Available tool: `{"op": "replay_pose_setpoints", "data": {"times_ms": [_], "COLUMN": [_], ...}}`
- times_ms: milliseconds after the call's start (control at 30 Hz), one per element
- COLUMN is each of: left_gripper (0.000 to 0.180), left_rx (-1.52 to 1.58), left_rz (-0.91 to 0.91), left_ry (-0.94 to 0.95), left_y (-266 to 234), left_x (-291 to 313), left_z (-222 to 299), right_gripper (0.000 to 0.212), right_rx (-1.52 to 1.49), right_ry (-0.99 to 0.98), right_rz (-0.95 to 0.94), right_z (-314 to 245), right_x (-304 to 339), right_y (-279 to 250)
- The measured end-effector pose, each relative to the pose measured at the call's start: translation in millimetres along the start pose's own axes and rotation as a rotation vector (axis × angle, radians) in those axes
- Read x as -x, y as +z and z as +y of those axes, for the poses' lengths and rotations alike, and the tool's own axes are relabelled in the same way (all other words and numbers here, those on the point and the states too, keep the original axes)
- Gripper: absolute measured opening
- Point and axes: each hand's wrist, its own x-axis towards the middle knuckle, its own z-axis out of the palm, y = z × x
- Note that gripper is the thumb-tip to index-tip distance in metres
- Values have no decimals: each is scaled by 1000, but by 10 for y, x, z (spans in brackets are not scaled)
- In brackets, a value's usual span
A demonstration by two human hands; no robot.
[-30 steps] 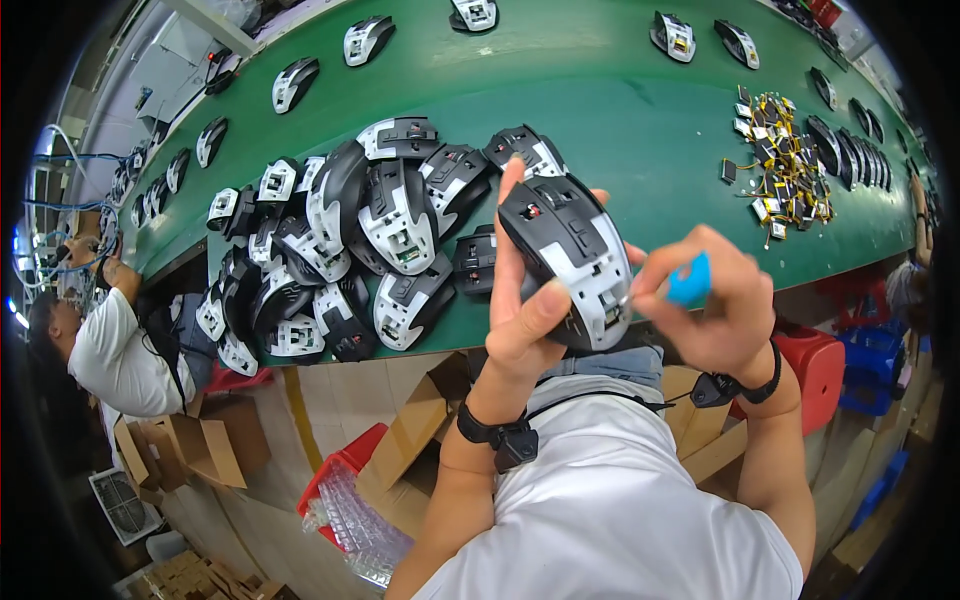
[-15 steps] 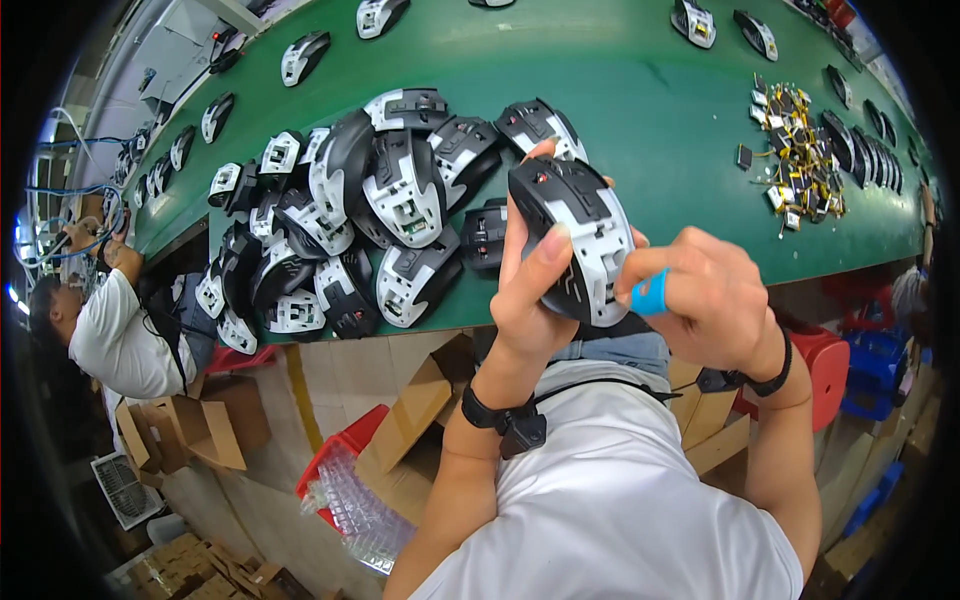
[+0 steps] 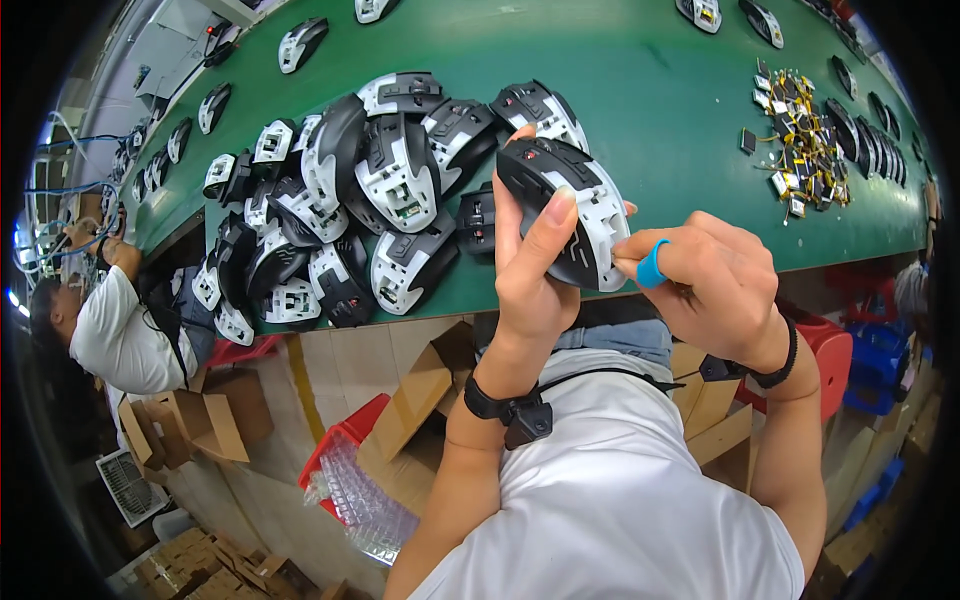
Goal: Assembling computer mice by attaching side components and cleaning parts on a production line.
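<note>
My left hand [image 3: 532, 270] grips a black and white computer mouse shell [image 3: 560, 205], thumb across its top, held above the near edge of the green workbench [image 3: 640, 90]. My right hand [image 3: 715, 285] pinches the shell's near right end and wears a blue ring-like piece [image 3: 652, 266] on a finger. Just left of my hands lies a pile of similar black and white mouse shells [image 3: 340, 200].
A heap of small yellow and black parts [image 3: 805, 150] lies at the bench's right. Single mouse shells [image 3: 300, 42] line the far edge. A co-worker in white [image 3: 115, 325] sits at the left. Cardboard boxes [image 3: 195, 420] and a red bin [image 3: 345, 450] stand below the bench.
Both hands have drawn the mouse shell slightly lower and closer to me, and my right fingers have shifted along its near end. The view has tilted a little.
</note>
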Motion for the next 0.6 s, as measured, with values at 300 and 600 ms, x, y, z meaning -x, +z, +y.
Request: {"op": "replay_pose_setpoints", "data": {"times_ms": [300,600], "left_gripper": [58,55], "left_rx": [-70,-11], "left_rz": [52,60], "left_ry": [52,59], "left_y": [-34,-7], "left_x": [11,1], "left_z": [-45,-50], "right_gripper": [31,30], "right_rx": [-184,-149], "right_ry": [90,98], "right_rz": [-29,-2], "right_z": [20,-32], "right_x": [79,130], "right_y": [12,35]}}
